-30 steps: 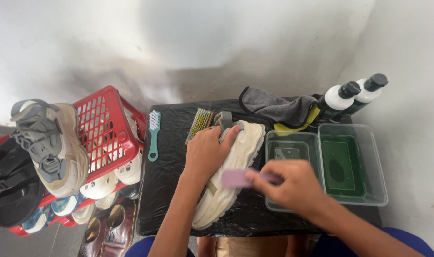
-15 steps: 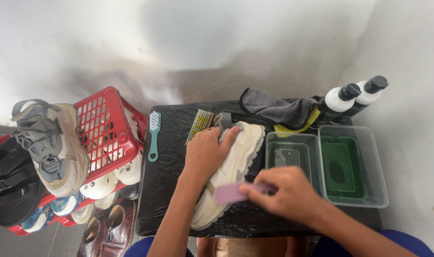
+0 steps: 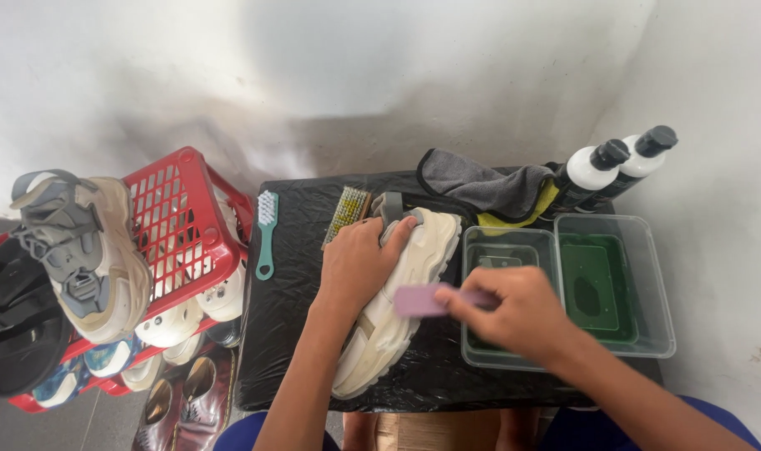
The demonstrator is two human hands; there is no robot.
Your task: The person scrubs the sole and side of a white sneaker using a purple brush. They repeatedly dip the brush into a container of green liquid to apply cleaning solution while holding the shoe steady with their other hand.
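Sneaker half-hidden under gripping left hand; right hand pinches blurred brush.

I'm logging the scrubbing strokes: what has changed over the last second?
The right hand drew the pink brush down along the cream sneaker's sole toward the person, then pushed it back up. The left hand stayed clamped on the sneaker; nothing was let go, and the tubs did not move.

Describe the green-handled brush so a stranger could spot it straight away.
Start at the black-covered table and go to its left edge, beside the red crate. The teal brush lies there flat and untouched, bristle head toward the wall. Unlike the wooden brush by the left hand, it is slim, with a long handle and white bristles.
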